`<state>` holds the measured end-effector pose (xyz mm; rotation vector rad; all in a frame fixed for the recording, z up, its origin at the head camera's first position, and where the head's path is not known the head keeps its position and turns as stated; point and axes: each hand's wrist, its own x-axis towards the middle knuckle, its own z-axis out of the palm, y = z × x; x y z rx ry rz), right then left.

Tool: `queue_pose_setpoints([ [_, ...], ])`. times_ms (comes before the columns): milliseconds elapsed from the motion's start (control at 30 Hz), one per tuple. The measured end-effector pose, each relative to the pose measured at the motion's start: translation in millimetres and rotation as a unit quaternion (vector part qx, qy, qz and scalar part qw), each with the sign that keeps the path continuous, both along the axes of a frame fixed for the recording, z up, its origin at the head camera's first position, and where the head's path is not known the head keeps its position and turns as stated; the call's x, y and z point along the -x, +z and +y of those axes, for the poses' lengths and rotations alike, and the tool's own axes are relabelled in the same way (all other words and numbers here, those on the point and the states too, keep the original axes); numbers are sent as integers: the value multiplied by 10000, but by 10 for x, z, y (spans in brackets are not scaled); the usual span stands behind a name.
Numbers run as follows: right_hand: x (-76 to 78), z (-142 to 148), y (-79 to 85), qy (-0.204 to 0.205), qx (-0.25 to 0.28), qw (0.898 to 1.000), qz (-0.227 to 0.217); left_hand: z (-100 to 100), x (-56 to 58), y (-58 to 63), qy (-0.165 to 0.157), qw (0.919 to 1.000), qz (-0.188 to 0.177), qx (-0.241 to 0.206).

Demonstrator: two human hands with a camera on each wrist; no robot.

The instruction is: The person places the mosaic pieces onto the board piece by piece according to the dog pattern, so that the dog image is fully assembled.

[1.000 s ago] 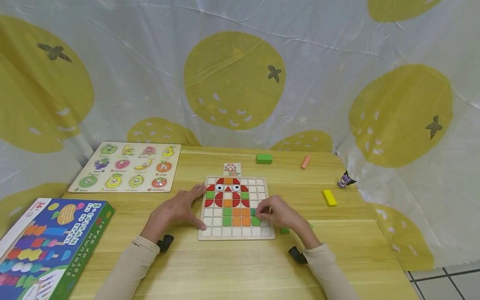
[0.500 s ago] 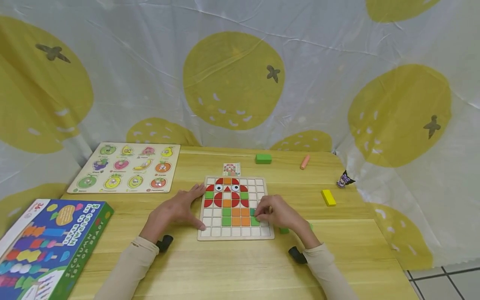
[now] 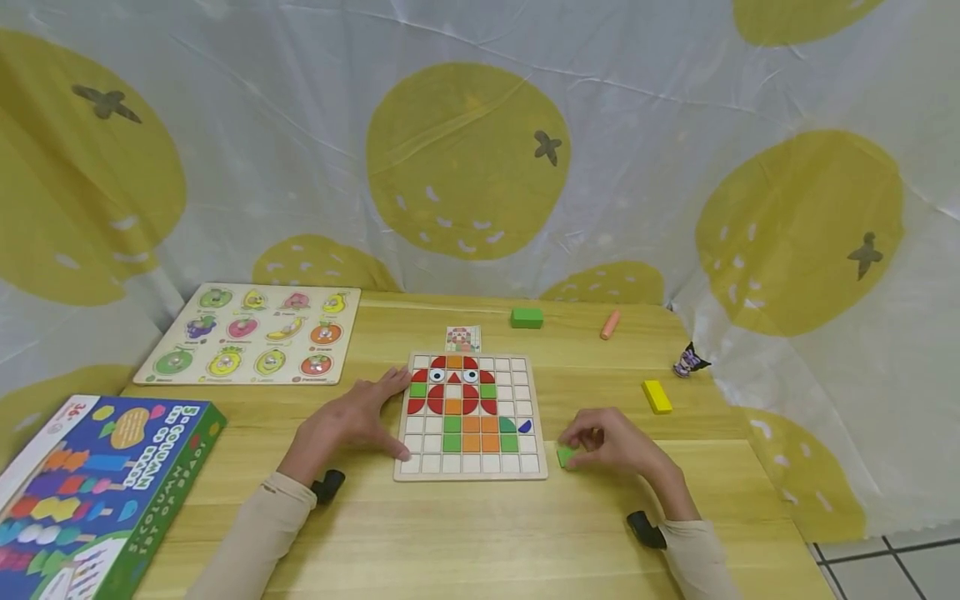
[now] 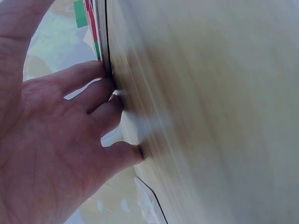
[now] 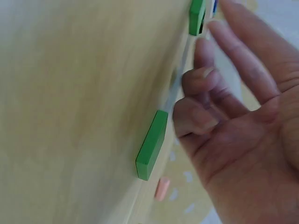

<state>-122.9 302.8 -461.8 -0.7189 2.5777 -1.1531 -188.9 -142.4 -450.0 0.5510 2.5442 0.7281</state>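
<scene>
A wooden grid board carries red, orange and green pieces that form a parrot-like pattern with two round eyes. My left hand rests at its left edge, fingers spread; in the left wrist view the left hand has its fingertips at the board's side. On the board's right side are a teal quarter-round piece and a blue piece. My right hand is at a green tile right of the board, thumb and forefinger beside it. Another green tile lies near the right hand's curled fingers.
A small pattern card lies behind the board. A fruit puzzle and a toy box are at left. A green block, an orange stick, a yellow block and a small figurine stand farther right.
My right hand has moved off the board's right side to the green tile on the table. The teal and blue pieces on the board now show. My left hand has stayed put.
</scene>
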Motion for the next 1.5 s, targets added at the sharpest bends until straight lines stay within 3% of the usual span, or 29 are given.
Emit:
queue_pose_setpoints([
  [700, 3, -28, 15, -194, -302, 9987, -372, 2, -24, 7, 42, 10000, -20, -34],
  [967, 70, -82, 74, -325, -6, 9986, -418, 3, -22, 11, 28, 10000, -21, -11],
  [1267, 131, -438, 305, -116, 576, 9979, -273, 8, -28, 8, 56, 10000, -65, -26],
  [1500, 191, -853, 411, 213, 941, 9943, -455, -11, -15, 10, -41, 10000, 22, -73],
])
